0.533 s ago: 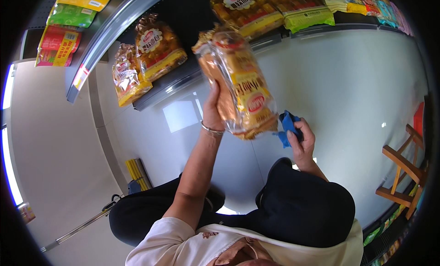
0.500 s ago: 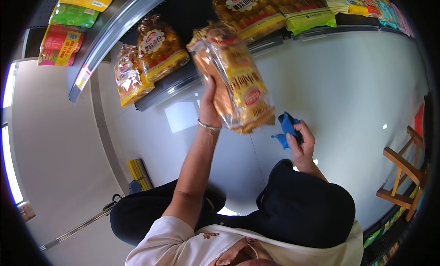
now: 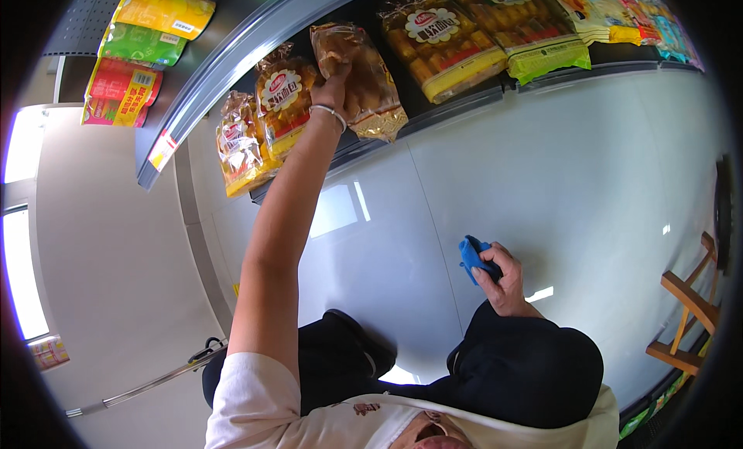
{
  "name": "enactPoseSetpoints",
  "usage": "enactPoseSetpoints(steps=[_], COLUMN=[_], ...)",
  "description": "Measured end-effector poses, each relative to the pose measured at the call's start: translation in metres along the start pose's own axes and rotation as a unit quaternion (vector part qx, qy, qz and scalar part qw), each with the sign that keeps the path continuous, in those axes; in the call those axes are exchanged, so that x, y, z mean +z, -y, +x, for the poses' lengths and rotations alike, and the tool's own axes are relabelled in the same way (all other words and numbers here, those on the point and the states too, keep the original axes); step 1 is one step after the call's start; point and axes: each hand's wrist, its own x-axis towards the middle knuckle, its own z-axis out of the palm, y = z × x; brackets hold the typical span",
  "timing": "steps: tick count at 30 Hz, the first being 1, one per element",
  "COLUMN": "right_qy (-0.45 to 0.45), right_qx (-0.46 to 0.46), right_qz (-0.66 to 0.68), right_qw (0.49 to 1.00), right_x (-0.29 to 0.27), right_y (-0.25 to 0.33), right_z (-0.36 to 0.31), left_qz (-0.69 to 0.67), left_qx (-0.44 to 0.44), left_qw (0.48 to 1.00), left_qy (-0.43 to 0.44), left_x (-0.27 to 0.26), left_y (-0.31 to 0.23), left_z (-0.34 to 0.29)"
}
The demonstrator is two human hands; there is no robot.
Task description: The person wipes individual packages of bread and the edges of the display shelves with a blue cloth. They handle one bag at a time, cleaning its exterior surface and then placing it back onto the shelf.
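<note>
My left arm reaches out to the low shelf at the far side. There my left hand [image 3: 333,89] grips the left side of a clear bag of brown bread [image 3: 371,89], which stands in the row between other bread packs; some of the fingers are hard to make out against it. Close on its left is a yellow-edged bread pack [image 3: 280,97], and a larger bread pack [image 3: 443,46] sits to its right. Over the floor by my right knee, my right hand [image 3: 505,279] is closed around a crumpled blue cloth [image 3: 472,257].
An upper shelf edge [image 3: 203,81] curves over the left end, with colourful packets [image 3: 143,54] on it. Past the bread, more snack bags [image 3: 596,15] line the low shelf. A wooden folding stand [image 3: 689,302] is at the right; a metal pole [image 3: 155,381] lies at the lower left.
My left hand has carried the bread bag away from me onto the low shelf, turning its printed side out of view. My right hand, still holding the blue cloth, has shifted slightly nearer.
</note>
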Motion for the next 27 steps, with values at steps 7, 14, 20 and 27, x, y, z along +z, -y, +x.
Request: enactPoseSetpoints(steps=[7, 14, 20, 27], right_qy=[-0.006, 0.027, 0.024, 0.036], right_qx=[0.034, 0.051, 0.037, 0.028], right_qz=[-0.003, 0.027, 0.036, 0.023], right_qw=[0.999, 0.998, 0.998, 0.999], right_x=[-0.004, -0.001, -0.003, -0.001], right_y=[-0.002, -0.013, -0.006, -0.009], right_z=[0.003, 0.009, 0.008, 0.009], left_qz=[0.307, 0.235, 0.475, 0.665], left_qx=[0.128, 0.27, 0.362, 0.386], left_qw=[0.942, 0.934, 0.796, 0.635], left_qy=[0.043, -0.014, -0.098, -0.071], left_x=[0.021, 0.019, 0.025, 0.017], left_y=[0.007, 0.038, 0.008, 0.037], left_z=[0.125, 0.164, -0.037, -0.063])
